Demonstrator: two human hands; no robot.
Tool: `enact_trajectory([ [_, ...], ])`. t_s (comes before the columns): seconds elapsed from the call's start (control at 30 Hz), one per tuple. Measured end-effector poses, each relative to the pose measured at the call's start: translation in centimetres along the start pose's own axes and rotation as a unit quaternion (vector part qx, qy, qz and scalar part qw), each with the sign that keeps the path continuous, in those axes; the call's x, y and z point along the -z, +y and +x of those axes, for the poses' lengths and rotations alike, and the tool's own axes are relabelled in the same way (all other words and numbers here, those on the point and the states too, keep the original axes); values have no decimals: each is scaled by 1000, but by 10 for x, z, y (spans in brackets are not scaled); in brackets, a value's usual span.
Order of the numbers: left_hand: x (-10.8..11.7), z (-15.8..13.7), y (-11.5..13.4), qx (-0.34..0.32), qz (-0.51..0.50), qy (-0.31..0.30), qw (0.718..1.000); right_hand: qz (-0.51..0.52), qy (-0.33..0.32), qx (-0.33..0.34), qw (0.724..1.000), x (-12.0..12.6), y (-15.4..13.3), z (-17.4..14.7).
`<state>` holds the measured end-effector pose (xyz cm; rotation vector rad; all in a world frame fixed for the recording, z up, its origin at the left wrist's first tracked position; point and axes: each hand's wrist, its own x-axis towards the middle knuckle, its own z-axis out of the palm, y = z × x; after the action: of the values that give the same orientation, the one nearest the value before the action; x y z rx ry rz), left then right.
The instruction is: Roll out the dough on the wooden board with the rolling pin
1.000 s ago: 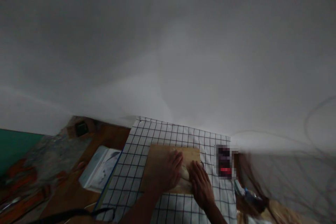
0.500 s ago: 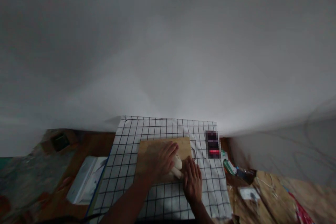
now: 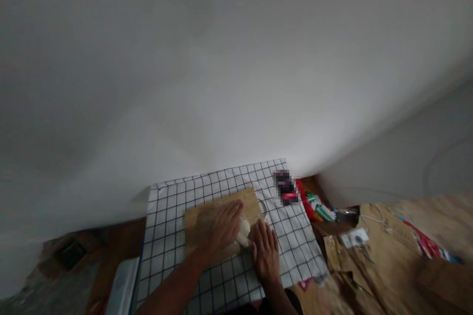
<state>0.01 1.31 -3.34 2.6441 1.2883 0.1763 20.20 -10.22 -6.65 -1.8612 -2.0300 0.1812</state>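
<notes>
Pixelated dark item [image 3: 285, 188]: its surface is hidden by blocks, no text readable.
Green-and-white packet [image 3: 324, 212]: too small and blurred for reading.
Red packaging at far right [image 3: 426, 240]: no letters can be read.

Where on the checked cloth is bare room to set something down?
The cloth is bare left of the board, and between the board and the far edge. Room also lies right of the right hand, nearer than the blurred dark item. The board's right side is crowded by the left hand and dough.
</notes>
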Motion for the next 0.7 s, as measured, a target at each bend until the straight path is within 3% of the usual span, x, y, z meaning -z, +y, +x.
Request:
enact_trajectory([
  [0.27, 3, -9, 0, -10, 24, 44, 999, -14, 40, -19, 999, 5, -2, -3],
  [0.43, -5, -20, 4, 6, 32, 71, 997, 0, 29, 41, 999, 13, 15, -4],
  [0.7, 0, -49, 38, 120, 64, 71, 988, 14, -8, 116, 993, 6, 39, -9],
])
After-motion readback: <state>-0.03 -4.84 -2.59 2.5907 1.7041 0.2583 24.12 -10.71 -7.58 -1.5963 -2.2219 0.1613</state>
